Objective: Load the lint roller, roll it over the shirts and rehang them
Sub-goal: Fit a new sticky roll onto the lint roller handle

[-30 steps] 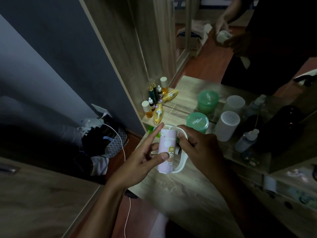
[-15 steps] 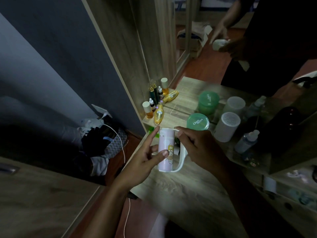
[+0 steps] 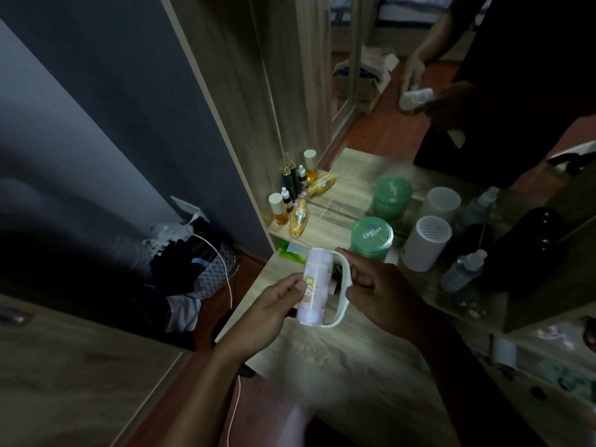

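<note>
The lint roller (image 3: pixel 314 285) is a pale pink roll with small cartoon prints, set in a white plastic frame (image 3: pixel 345 287). I hold it upright just above the wooden vanity top (image 3: pixel 338 366). My left hand (image 3: pixel 274 309) pinches the roll's left side with thumb and fingers. My right hand (image 3: pixel 383 290) grips the white frame on the right side. No shirt shows in this view. The mirror (image 3: pixel 451 108) behind the vanity shows the same hands and roller reflected.
Behind the roller stand a green-lidded jar (image 3: pixel 371 237), a white perforated cylinder (image 3: pixel 425 241), a clear dropper bottle (image 3: pixel 462 271) and several small amber and gold bottles (image 3: pixel 292 211). Left, on the floor, lies a dark pile of bags (image 3: pixel 193 266) with a white cable (image 3: pixel 227 279).
My left index finger, earlier stretched out along the roll, has curled in, and the hand now pinches the roll. The roller shifted slightly; my right hand stays on the frame.
</note>
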`<state>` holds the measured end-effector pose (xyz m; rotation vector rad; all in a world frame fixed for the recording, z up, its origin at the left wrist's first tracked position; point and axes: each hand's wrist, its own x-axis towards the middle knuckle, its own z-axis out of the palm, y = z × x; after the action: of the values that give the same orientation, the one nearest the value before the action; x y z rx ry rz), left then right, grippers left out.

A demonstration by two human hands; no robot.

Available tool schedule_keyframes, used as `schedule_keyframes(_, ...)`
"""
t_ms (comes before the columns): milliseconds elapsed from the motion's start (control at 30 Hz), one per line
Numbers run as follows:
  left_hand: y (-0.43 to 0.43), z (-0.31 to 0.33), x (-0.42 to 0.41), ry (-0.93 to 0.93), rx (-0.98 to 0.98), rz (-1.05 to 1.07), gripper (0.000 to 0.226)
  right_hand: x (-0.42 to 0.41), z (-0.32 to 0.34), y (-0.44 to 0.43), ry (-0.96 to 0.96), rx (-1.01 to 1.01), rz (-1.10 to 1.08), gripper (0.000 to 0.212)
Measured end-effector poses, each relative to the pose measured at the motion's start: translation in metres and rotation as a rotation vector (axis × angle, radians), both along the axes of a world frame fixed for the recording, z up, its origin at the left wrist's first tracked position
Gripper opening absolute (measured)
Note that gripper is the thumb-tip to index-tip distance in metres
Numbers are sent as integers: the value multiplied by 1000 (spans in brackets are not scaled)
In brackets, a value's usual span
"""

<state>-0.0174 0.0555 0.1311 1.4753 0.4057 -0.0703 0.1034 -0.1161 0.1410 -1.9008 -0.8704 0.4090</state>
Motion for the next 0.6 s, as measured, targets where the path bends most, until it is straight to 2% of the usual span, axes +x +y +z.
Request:
schedule_keyframes(67,-1,-2,0,-33,47,56,31,1,0,0,-21,-22,-24,58)
schedule_keyframes(167,2,-6,1,-107,164,214,18,1,0,3,-6,-28,-32,63)
schedule_keyframes(267,4,-8,2,-166,278,270,15,-1,1,5,-32,-22,-36,63)
schedule_keyframes(400,3,-1,-1,-166,301,262,22,-8,9,7,-10,-11,-43,60)
schedule_keyframes(467,0,4,-3,-149,259,209,22,-10,12,9,-16,-21,-32,61)
schedule_keyframes(600,-8,13,-7,-148,298,135,23,-12,20,12,-40,-13,-37,66)
